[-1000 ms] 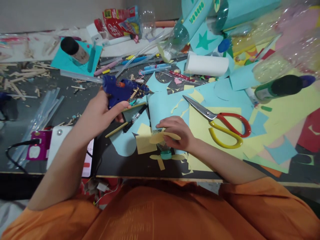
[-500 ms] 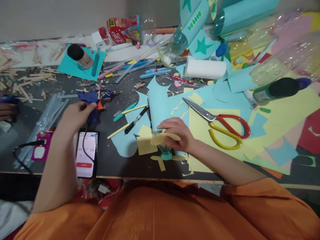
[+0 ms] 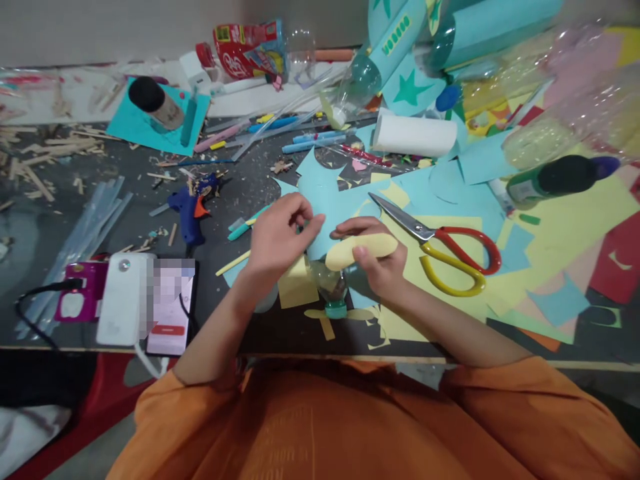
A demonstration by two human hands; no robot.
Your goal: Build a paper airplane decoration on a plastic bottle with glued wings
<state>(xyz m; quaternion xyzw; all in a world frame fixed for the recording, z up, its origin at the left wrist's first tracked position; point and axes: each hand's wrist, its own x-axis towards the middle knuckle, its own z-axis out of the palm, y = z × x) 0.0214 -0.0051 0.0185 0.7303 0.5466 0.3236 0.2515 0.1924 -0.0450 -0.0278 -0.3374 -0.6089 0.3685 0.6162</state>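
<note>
My right hand [image 3: 383,257] pinches a yellow paper oval [image 3: 361,251] between thumb and fingers. Beneath it lies a clear bottle wrapped in light blue paper [image 3: 318,193], its green cap [image 3: 335,309] toward me. My left hand [image 3: 285,233] hovers over the left side of the blue wrap, thumb and fingers curled toward each other; whether anything small is between them is hidden. A blue glue gun [image 3: 189,215] rests on the dark table to the left. Scissors with red and yellow handles [image 3: 430,233] lie right of my right hand.
A phone [image 3: 173,313], white power bank [image 3: 123,300] and magenta device [image 3: 80,292] sit at the front left. Glue sticks [image 3: 85,243] lie beyond them. A white roll [image 3: 416,135], a dark-capped bottle [image 3: 555,180] and paper scraps cover the back and right.
My left hand has left the glue gun and moved right to the blue-wrapped bottle. My right hand has turned and lifted the yellow oval slightly. The other person's hand at the left edge is gone.
</note>
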